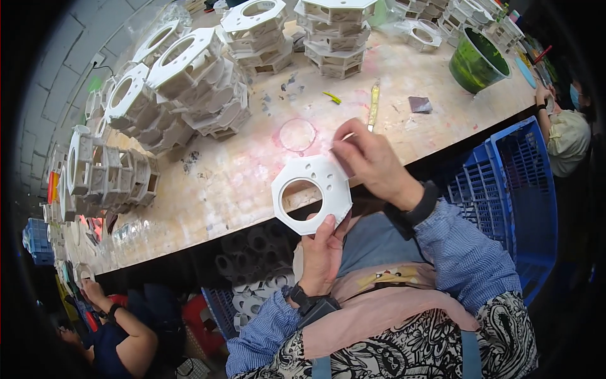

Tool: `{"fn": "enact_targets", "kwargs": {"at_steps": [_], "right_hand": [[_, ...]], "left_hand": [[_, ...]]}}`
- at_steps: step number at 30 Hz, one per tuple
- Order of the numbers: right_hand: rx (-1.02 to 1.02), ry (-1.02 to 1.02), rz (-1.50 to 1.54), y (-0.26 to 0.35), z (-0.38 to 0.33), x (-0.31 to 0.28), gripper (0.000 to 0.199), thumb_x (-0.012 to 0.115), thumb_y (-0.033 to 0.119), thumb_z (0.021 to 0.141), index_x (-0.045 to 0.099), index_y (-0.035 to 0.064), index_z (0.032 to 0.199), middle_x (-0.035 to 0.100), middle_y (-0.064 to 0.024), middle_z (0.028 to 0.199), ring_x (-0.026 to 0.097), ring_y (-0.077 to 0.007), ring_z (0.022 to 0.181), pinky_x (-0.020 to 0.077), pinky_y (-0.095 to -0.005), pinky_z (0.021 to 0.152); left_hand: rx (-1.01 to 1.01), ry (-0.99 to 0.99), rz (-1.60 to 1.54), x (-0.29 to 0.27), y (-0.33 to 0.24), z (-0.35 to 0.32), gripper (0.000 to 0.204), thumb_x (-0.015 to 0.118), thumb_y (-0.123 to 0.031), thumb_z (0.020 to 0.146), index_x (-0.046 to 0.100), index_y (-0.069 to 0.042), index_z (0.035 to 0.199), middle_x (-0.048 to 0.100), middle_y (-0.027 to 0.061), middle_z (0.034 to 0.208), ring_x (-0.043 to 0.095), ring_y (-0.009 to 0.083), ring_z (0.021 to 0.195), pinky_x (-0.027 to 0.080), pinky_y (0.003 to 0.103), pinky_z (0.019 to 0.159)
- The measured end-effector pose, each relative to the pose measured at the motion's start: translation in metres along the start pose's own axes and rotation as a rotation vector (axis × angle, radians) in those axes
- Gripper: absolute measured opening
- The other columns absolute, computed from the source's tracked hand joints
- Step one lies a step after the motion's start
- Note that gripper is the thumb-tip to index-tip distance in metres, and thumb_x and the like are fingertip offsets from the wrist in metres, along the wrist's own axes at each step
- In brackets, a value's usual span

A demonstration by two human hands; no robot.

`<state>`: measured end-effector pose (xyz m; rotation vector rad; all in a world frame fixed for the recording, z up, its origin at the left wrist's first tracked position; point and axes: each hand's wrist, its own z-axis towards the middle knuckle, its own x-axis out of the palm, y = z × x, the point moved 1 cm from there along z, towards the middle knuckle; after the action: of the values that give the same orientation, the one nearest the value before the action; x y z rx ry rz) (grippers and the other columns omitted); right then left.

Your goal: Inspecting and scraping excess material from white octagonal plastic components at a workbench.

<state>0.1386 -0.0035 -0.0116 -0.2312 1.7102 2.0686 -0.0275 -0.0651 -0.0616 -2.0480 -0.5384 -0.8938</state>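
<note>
My left hand [320, 259] grips the lower edge of a white octagonal plastic part [336, 201], its thumb lying on the front face. The part is tilted up in front of my lap at the table's near edge. It has one large round hole and several small holes. My right hand [379, 165] is closed in a pinch at the part's upper right edge. Between its fingers shows a small dark brownish piece of sandpaper [343, 167], lying against that edge. The fingertips of my left hand behind the part are hidden.
Stacks of white octagonal parts [208, 82] stand along the table [240, 183]. On it lie a yellow cutter knife [374, 104], a dark sandpaper square [420, 105] and a green-stained bucket [470, 63]. Blue crates [505, 183] stand at right. Co-workers [129, 335] sit at both sides.
</note>
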Motion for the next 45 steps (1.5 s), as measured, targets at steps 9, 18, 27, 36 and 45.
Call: {"fn": "enact_targets", "kwargs": {"at_steps": [9, 18, 27, 36, 45], "right_hand": [[-0.29, 0.08, -0.666, -0.009, 0.028, 0.037, 0.013, 0.055, 0.014, 0.088, 0.046, 0.0064, 0.095, 0.06, -0.0112, 0.059, 0.06, -0.0325, 0.053, 0.0434, -0.0429, 0.045], [-0.298, 0.113, -0.732, -0.004, 0.028, 0.031, 0.018, 0.055, 0.012, 0.084, 0.045, 0.0041, 0.096, 0.061, -0.0118, 0.062, 0.062, -0.0322, 0.054, 0.0433, -0.0439, 0.045], [-0.308, 0.115, -0.732, 0.0, 0.028, 0.039, 0.026, 0.057, 0.011, 0.08, 0.044, 0.0028, 0.101, 0.064, -0.0139, 0.065, 0.064, -0.0324, 0.057, 0.046, -0.042, 0.047], [-0.307, 0.099, -0.719, 0.001, 0.018, 0.037, 0.024, 0.056, 0.009, 0.081, 0.043, 0.0024, 0.101, 0.062, -0.0131, 0.062, 0.064, -0.0313, 0.056, 0.0456, -0.0419, 0.047], [-0.181, 0.08, -0.781, -0.002, 0.032, 0.04, 0.02, 0.053, 0.008, 0.083, 0.045, 0.0042, 0.101, 0.063, -0.0152, 0.063, 0.064, -0.0346, 0.061, 0.0462, -0.0454, 0.05]], "left_hand": [[0.041, -0.021, -0.014, 0.01, -0.001, -0.003, 0.034, 0.059, -0.005, 0.09, 0.05, 0.0, 0.122, 0.057, 0.0116, 0.123, 0.057, 0.0238, 0.113, 0.045, 0.043, 0.103], [0.06, -0.036, -0.031, 0.014, -0.001, -0.002, 0.034, 0.059, -0.005, 0.09, 0.05, 0.0, 0.122, 0.057, 0.0115, 0.123, 0.057, 0.0238, 0.113, 0.046, 0.044, 0.101], [0.044, -0.048, -0.031, 0.013, -0.001, -0.002, 0.041, 0.06, -0.006, 0.089, 0.046, -0.003, 0.128, 0.055, 0.01, 0.126, 0.056, 0.0226, 0.115, 0.045, 0.043, 0.104], [0.036, -0.029, 0.006, 0.008, 0.001, -0.001, 0.053, 0.062, -0.011, 0.088, 0.04, -0.003, 0.136, 0.052, 0.011, 0.131, 0.052, 0.0243, 0.121, 0.041, 0.042, 0.108], [0.02, -0.015, 0.016, 0.006, -0.003, -0.002, 0.051, 0.06, -0.009, 0.088, 0.041, -0.003, 0.135, 0.054, 0.0099, 0.129, 0.054, 0.0232, 0.118, 0.043, 0.042, 0.107]]}}
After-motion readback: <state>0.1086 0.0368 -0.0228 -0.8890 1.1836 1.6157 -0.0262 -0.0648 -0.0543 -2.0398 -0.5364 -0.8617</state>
